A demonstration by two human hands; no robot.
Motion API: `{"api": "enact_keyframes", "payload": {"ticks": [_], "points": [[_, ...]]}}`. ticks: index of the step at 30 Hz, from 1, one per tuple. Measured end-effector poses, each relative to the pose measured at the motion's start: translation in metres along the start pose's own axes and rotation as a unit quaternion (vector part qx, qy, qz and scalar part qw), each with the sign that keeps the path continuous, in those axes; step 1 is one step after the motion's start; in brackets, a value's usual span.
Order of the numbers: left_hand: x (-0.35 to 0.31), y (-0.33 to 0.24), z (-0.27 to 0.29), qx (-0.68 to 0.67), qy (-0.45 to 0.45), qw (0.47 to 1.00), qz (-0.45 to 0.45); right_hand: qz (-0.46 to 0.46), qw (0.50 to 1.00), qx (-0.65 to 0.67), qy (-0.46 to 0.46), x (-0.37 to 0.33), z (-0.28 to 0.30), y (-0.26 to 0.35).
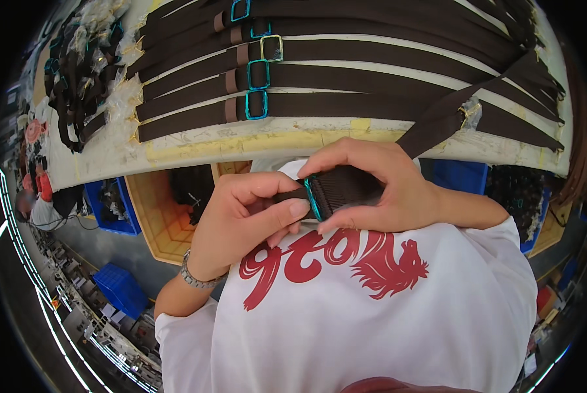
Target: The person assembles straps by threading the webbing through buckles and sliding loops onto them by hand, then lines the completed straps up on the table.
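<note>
A dark brown webbing strap (pixel 348 190) with a rectangular teal metal buckle (pixel 313 198) is held between my hands, in front of my chest at the table edge. My left hand (pixel 238 213) pinches a narrow dark piece of the strap at the buckle's left side, thumb on top. From the right, my right hand (pixel 401 187) curls round the wide webbing, thumb below and fingers above. Behind that hand the strap (pixel 431 133) runs up onto the table, where a clasp in clear plastic (pixel 469 112) hangs on it.
Several similar straps (pixel 372 105) lie in rows across the white table (pixel 195 152), with buckles and brown loops near their left ends. Bundled straps (pixel 77 85) with plastic wrap lie at the far left. Below the edge stand a yellow crate (pixel 150 216) and a blue bin (pixel 460 175).
</note>
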State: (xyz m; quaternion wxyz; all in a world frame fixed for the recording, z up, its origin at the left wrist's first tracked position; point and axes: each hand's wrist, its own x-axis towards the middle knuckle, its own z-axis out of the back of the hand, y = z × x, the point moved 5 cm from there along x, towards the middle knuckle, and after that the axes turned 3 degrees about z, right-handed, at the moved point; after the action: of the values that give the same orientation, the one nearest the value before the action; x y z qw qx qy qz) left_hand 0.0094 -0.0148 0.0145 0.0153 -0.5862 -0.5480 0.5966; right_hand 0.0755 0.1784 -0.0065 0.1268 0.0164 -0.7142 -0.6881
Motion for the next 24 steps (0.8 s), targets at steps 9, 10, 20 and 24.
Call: {"api": "enact_keyframes", "payload": {"ticks": [9, 10, 20, 24], "points": [[0.007, 0.01, -0.001, 0.006, 0.003, 0.999, 0.031, 0.033, 0.998, -0.013, 0.049, -0.004, 0.004, -0.005], [0.01, 0.015, -0.003, -0.09, 0.046, 0.993, 0.063, 0.033, 0.998, -0.013, 0.049, -0.004, 0.003, -0.006], [-0.006, -0.014, -0.012, 0.323, -0.079, 0.912, -0.241, 0.034, 0.996, -0.062, 0.059, -0.006, 0.007, -0.005], [0.002, -0.004, -0.004, 0.063, -0.013, 0.998, -0.003, 0.006, 0.999, -0.021, 0.032, -0.007, 0.005, -0.009]]}}
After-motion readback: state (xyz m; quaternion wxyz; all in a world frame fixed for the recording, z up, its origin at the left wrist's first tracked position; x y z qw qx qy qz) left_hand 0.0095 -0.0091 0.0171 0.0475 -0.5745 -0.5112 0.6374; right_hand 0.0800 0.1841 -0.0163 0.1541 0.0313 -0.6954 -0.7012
